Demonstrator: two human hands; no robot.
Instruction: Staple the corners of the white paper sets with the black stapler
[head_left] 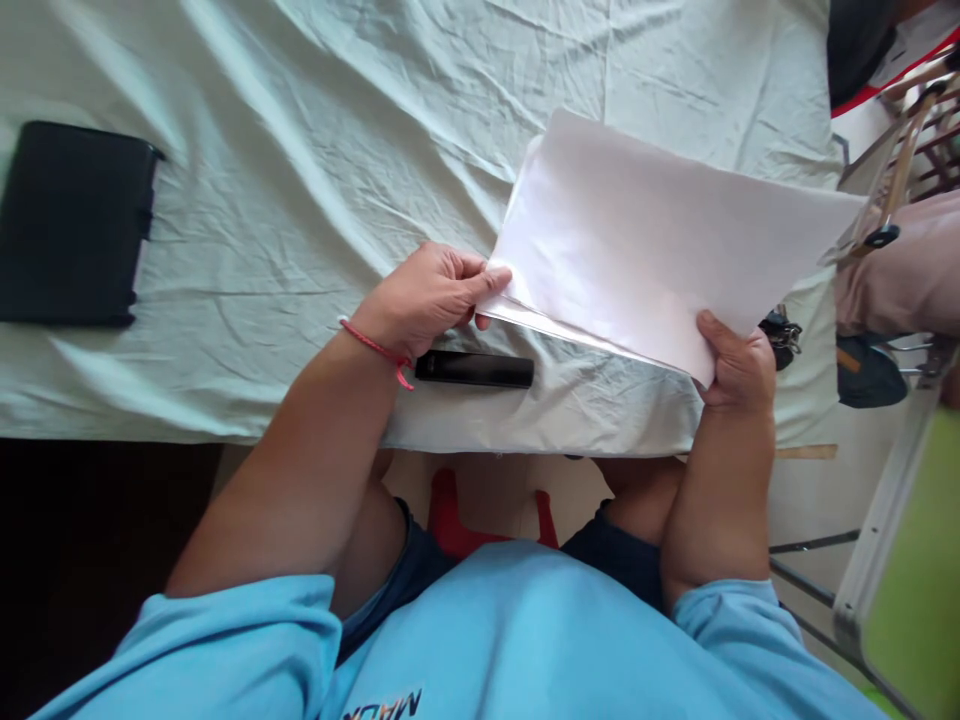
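— What colour is the paper (660, 250)?
— White, plain, with a faint pinkish cast where it bends.
— And the cloth (337, 150) on the desk?
— Pale mint, almost white, no pattern, only creases.
— The case (71, 225) at the far left?
— Flat black. The bar (474, 369) near the desk's edge is glossy black too.
— Anything on the left hand (427, 298)?
— A red string (375, 350) round the wrist.
— The shirt (480, 640)?
— Light blue, with dark lettering at the bottom edge. The shorts (615, 560) are navy.
— Below the desk?
— A red stool (457, 525) shows between the knees.
— And on the right?
— A yellow-green panel (915, 560) with a grey-white frame.
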